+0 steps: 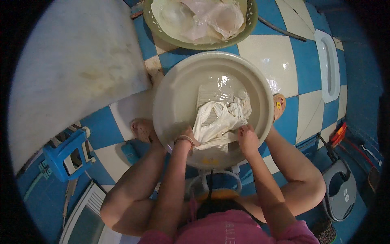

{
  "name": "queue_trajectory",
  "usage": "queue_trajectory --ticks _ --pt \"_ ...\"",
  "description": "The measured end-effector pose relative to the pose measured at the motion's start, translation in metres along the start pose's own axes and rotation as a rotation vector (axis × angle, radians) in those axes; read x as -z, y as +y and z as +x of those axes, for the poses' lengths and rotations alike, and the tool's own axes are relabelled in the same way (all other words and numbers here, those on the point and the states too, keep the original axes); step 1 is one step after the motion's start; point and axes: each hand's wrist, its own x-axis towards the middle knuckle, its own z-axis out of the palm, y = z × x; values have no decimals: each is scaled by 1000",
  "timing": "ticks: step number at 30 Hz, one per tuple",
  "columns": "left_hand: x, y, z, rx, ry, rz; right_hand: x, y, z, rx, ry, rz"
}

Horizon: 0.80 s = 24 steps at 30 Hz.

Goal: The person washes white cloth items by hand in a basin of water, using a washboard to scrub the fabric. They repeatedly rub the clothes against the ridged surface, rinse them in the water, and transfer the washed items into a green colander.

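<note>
A round pale plastic basin point(170, 91) holding water stands between my legs. Inside it a ribbed washboard point(214, 93) lies partly under a wet white garment point(213, 129). The garment is spread with a loop-like opening on its left and a bunched part at its right. My left hand point(191, 137), with a bracelet at the wrist, grips the garment's left edge. At the garment's lower right, my right hand point(247, 137) holds a stretched strip of it. The fingertips of both hands are partly hidden.
Beyond the basin, a green perforated basket point(201, 45) holds pale, sheer wet items point(213, 18). A blue plastic stool point(65, 155) stands at the left, near a white-grey panel point(82, 55). A squat toilet pan point(327, 65) and a grey folding stool point(341, 192) are at the right.
</note>
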Motion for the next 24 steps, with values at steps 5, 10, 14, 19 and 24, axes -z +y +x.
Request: queue_trajectory --ticks 5,10,14,19,24 --pt "-5 -3 6 -87 163 -250 -20 1 29 254 263 165" --pt "-7 -20 26 -170 249 -504 -12 -7 40 50 -89 272" --pt "11 -6 21 -370 434 -1174 27 -14 38 -98 -27 1168" --pt "58 43 -31 -583 508 -1443 73 -19 52 -179 -143 1544" --pt "80 51 -55 -704 535 -1530 100 -38 48 -142 -122 1821"
